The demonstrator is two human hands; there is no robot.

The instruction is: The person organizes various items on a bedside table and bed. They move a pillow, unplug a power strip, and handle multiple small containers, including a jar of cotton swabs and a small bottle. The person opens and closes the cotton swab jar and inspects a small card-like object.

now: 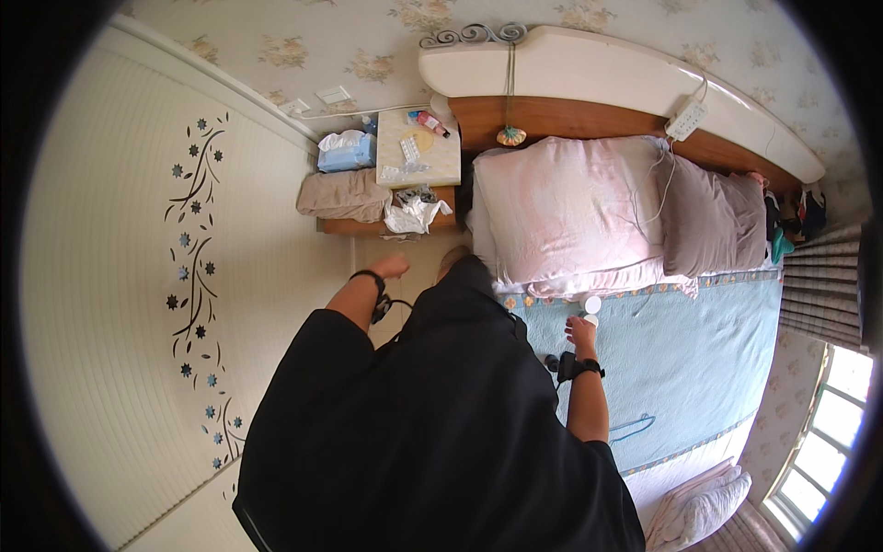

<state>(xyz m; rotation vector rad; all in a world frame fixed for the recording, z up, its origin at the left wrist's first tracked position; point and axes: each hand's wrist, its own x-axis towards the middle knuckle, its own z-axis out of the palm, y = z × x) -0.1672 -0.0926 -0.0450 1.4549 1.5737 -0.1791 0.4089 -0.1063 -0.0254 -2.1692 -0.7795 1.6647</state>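
Observation:
My left hand (390, 265) hangs beside the bedside cabinet with its fingers curled; whether anything is inside them is hidden. A black band with a small device circles that wrist. Over the bed, my right hand (581, 334) has its fingers bent, next to two small white round objects (590, 304) at the edge of the blue bedspread (676, 352). The nearer one partly touches or overlaps the hand in view, so a grip cannot be made out. Another black device (571, 367) is strapped to my right wrist, with a dark round object (551, 362) beside it.
A pink pillow (572, 207) and a grey-brown pillow (717, 214) lie against the headboard. A power strip (686, 119) hangs there with white cables. On the cabinet stand a patterned box (441, 165), blister packs and a tissue pack (347, 152). A blue hanger (631, 428) rests on the bedspread.

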